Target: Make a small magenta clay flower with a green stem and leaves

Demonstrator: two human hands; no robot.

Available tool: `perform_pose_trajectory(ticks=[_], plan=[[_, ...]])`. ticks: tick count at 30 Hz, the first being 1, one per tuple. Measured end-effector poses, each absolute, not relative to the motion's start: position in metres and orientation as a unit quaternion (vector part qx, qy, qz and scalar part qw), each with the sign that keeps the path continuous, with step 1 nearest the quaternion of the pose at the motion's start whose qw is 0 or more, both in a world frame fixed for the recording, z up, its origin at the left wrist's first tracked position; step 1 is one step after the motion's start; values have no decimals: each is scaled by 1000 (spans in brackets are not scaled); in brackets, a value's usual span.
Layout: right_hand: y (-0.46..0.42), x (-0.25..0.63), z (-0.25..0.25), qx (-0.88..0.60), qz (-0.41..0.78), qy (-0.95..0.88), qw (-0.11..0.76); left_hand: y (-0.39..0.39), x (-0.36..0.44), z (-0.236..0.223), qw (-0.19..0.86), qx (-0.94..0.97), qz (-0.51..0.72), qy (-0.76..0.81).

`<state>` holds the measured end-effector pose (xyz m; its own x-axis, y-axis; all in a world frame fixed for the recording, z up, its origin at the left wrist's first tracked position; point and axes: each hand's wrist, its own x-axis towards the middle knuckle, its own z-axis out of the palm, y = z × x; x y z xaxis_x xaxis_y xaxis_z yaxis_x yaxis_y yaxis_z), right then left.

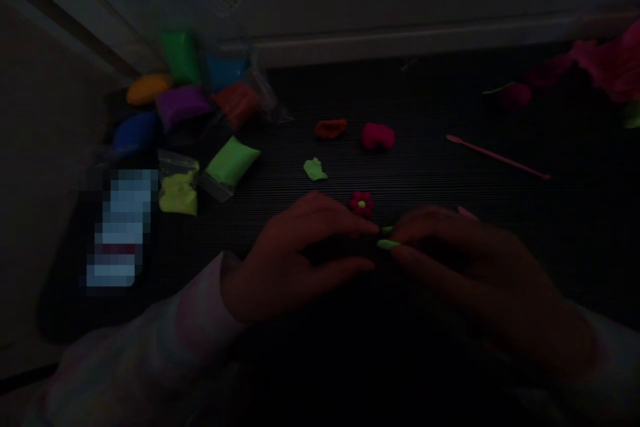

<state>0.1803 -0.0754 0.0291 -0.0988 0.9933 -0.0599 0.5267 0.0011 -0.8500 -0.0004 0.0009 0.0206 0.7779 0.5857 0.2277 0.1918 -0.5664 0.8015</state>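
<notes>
The scene is very dark. My left hand (300, 253) and my right hand (450, 260) meet fingertip to fingertip over a dark ribbed mat (450, 193). Between the fingertips is a small strip of green clay (388, 244), pinched by both hands. Just beyond the fingers lies a small red clay flower with a yellow centre (361, 203). A scrap of green clay (315, 169), an orange-red lump (331, 128) and a pink lump (378, 136) lie farther back on the mat.
Several bags of coloured clay (185, 103) are piled at the back left, with a light green bag (231, 161) and a yellow-green bag (179, 191) nearer. A pink modelling stick (497, 157) lies at the right. Pink flowers (605, 67) sit at the far right.
</notes>
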Motion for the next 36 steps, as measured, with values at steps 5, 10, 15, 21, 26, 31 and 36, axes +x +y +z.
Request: perform_pose_trajectory(ticks=[5,10,15,21,26,31,36], plan=[[-73,180,34,-585,539,-531,292,1,-1,22,442,833,240,230],[-75,178,33,-571,576,-514,279,1,0,23,445,841,235,200],[-74,177,33,-556,576,-535,269,0,1,23,452,841,229,188],[-74,177,32,-550,594,-526,262,0,1,23,459,838,229,187],[-75,178,32,-551,586,-535,257,0,0,24,462,835,232,187],[-74,178,31,-551,598,-522,256,1,0,24,456,836,237,189],[-75,178,32,-551,594,-525,260,2,0,24,452,839,239,185]])
